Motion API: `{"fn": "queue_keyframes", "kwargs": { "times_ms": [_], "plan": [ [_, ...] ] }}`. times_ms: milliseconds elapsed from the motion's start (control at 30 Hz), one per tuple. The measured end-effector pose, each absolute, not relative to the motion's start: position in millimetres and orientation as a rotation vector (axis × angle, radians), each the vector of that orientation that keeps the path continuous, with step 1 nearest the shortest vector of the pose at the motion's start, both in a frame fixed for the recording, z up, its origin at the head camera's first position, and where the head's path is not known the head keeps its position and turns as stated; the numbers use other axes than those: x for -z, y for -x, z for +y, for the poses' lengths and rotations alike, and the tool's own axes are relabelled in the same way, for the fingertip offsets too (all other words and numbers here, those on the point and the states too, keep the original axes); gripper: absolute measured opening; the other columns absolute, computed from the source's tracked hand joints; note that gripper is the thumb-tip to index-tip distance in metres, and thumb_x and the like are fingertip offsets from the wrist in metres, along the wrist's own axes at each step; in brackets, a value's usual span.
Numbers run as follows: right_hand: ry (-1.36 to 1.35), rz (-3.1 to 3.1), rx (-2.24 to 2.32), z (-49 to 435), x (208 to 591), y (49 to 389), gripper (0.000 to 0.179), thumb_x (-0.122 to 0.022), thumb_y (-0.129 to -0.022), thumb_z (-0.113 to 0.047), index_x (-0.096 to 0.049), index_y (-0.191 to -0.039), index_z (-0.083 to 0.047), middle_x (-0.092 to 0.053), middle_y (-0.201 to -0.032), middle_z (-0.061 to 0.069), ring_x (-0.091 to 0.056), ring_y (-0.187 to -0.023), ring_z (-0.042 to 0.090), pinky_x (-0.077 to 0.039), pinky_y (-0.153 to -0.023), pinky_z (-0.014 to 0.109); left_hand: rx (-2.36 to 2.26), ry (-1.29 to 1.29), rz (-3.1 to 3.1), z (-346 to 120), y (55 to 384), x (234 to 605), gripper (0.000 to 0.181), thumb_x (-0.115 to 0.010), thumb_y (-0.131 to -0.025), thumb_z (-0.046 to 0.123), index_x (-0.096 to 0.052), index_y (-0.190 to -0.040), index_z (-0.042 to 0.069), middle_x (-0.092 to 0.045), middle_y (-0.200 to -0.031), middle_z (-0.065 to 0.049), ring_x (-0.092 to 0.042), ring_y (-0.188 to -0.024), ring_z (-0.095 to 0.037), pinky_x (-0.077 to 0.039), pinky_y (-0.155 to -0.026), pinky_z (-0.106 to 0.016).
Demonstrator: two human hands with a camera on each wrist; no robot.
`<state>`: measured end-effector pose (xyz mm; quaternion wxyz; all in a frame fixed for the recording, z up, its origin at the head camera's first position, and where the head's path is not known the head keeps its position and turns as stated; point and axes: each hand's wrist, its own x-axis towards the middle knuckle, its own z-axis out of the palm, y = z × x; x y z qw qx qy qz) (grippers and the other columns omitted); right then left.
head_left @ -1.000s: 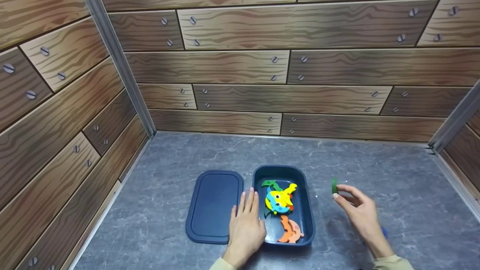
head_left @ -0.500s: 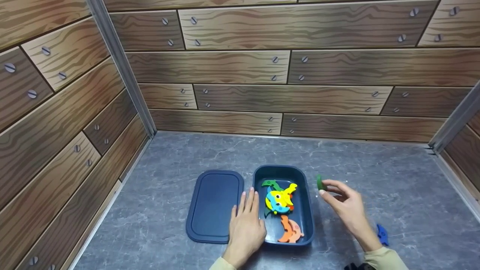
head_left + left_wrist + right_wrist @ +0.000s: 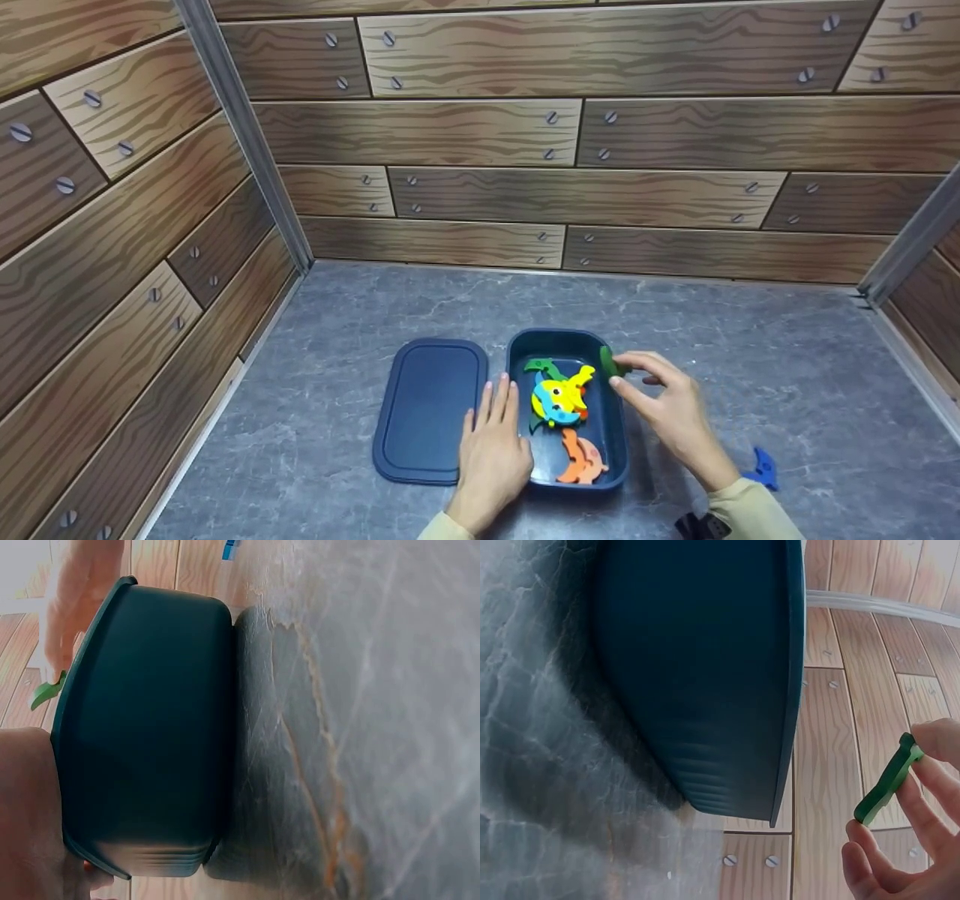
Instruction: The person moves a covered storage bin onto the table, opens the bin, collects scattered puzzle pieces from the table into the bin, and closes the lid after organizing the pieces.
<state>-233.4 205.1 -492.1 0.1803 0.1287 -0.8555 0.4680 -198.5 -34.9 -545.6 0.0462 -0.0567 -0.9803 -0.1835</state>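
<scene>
Between thumb and fingers, my right hand point(image 3: 671, 409) pinches a green puzzle piece point(image 3: 889, 780), held above the right rim of the dark blue box point(image 3: 616, 450). My left hand point(image 3: 495, 454) lies with straight fingers across the box's left rim. Inside the box are a green piece point(image 3: 541, 366), a yellow and light-blue cluster of pieces point(image 3: 559, 401), and orange and peach pieces point(image 3: 581, 457) near the front. In the left wrist view the box's outer wall point(image 3: 150, 720) hides its contents; the green piece's tip shows beyond the rim.
Left of the box lies its dark blue lid point(image 3: 427, 412), flat on the grey marbled table point(image 3: 375, 300). A blue puzzle piece point(image 3: 763, 469) rests on the table by my right forearm. Wood-patterned walls point(image 3: 465, 135) enclose the back and sides.
My right hand has moved left with the green puzzle piece, from the table side to over the box's right rim. The blue piece came into fuller view. My left hand stayed still.
</scene>
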Motion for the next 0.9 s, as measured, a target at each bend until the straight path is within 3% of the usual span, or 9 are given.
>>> {"fn": "queue_keyframes", "kwargs": {
  "times_ms": [267,900],
  "plan": [
    [-0.451,-2.472,-1.181,193,489,237,0.03,-0.08,-0.083,-0.017,-0.073,-0.112,-0.021,-0.066,-0.112,-0.011,-0.059,-0.101,0.011,-0.048,-0.086,0.046,0.585,0.167,-3.005,-34,199,545,0.068,-0.054,-0.093,0.021,-0.029,-0.156,0.014,-0.015,-0.164,0.003,-0.012,-0.149,-0.022,-0.023,-0.114,-0.056],
    [-0.684,-2.528,-0.723,167,497,247,0.024,-0.08,-0.08,-0.021,-0.076,-0.103,-0.023,-0.067,-0.107,-0.013,-0.057,-0.095,0.012,-0.05,-0.078,0.035,0.556,0.181,-3.0,-35,200,545,0.069,-0.056,-0.094,0.025,-0.03,-0.156,0.014,-0.015,-0.164,0.002,-0.013,-0.149,-0.023,-0.024,-0.113,-0.057]
  ]
}}
